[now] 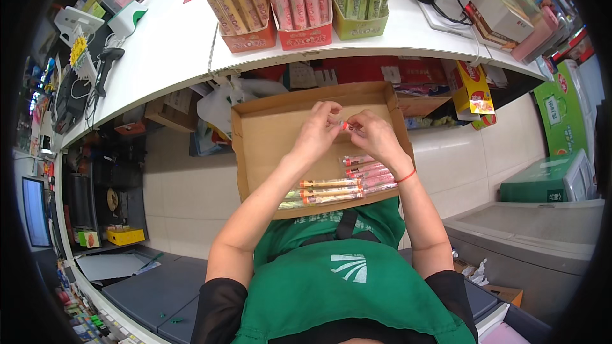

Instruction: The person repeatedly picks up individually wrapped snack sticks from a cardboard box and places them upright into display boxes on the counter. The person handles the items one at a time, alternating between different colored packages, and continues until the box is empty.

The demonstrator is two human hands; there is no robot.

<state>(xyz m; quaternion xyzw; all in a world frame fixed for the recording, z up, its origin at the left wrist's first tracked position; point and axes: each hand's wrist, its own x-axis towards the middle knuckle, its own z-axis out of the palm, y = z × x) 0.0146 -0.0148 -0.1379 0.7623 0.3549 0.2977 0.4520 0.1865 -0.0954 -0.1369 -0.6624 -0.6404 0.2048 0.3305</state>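
Over a shallow cardboard tray (277, 138) on my lap, my left hand (315, 129) and my right hand (375, 136) meet fingertip to fingertip. Between them they pinch a small red-ended stick packet (344, 125), mostly hidden by the fingers. Below my right hand, several pink stick packets (375, 172) in clear wrap lie in the tray's near right corner. Orange-ended stick packets (332, 191) lie side by side to their left. A few green ones (290, 200) show past my left forearm.
On the white counter (162, 33) ahead stand an orange box (253, 40), a red box (303, 36) and a green box (361, 26) of upright stick packets. A barcode scanner (109, 64) stands at left. Cartons (174, 107) fill the shelf below. A grey cabinet (526, 239) is at right.
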